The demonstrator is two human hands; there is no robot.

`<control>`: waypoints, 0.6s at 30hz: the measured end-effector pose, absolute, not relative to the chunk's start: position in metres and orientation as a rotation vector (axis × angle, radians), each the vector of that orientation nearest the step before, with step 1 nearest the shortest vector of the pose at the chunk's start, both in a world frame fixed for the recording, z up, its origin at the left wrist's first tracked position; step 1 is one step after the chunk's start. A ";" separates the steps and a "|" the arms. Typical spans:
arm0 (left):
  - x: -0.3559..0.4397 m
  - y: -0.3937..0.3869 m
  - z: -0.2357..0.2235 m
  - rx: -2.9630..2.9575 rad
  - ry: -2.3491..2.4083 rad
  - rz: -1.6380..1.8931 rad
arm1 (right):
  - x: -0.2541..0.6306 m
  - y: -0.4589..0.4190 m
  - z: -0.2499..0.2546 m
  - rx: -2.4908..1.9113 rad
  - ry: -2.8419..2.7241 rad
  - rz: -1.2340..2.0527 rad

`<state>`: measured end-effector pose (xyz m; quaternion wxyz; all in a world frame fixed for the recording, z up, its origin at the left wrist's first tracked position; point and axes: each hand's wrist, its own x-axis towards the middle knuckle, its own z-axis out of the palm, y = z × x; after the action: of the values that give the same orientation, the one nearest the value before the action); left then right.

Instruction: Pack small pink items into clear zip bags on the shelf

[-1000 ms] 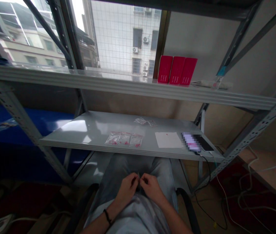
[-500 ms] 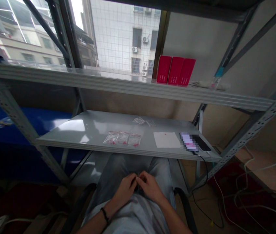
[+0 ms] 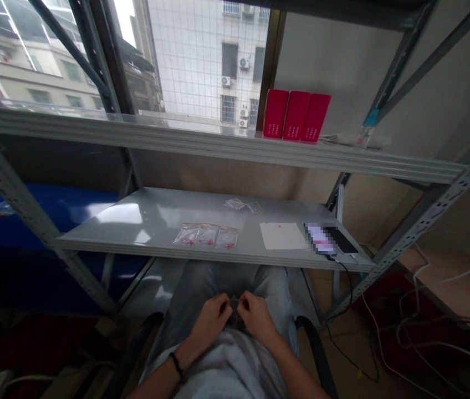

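Note:
My left hand (image 3: 215,317) is held low over my lap, its fingers closed in a pinch. Facing it, my right hand (image 3: 255,313) is closed the same way, with a small gap between the two. Something faint and see-through seems to span that gap, too dim to name. Beyond my knees, clear zip bags (image 3: 207,235) with small pink-red bits inside lie along the front of the grey shelf (image 3: 122,233). Farther back are small clear plastic bags (image 3: 243,205). A sheet of white paper (image 3: 282,237) with a tiny red spot lies to their right.
A phone (image 3: 320,239) with a cable and a dark flat slab (image 3: 340,240) lie at the shelf's right end. Red boxes (image 3: 296,116) stand on the upper shelf (image 3: 202,143). Chair armrests (image 3: 315,349) flank me, and loose cables (image 3: 378,349) hang and trail at right.
My hands have moved slightly apart; their fingertips were together before. The view has shifted a little, and the things on the shelves look unmoved.

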<state>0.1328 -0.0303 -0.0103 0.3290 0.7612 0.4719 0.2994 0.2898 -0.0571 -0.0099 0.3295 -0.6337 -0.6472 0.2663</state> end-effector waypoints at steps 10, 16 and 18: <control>0.140 -0.015 0.042 2.316 1.200 0.303 | 0.303 -0.065 0.020 -1.600 -2.125 0.612; 0.151 -0.017 0.071 2.377 1.146 0.301 | 0.290 -0.068 0.024 -1.897 -1.907 0.602; 0.146 -0.026 0.062 2.233 1.117 0.368 | 0.295 -0.069 0.026 -1.882 -1.867 0.629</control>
<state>0.1464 -0.0261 0.0622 0.3039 0.8430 0.4216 0.1389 0.2948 -0.0689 0.0263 0.2067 -0.6758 -0.6705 0.2259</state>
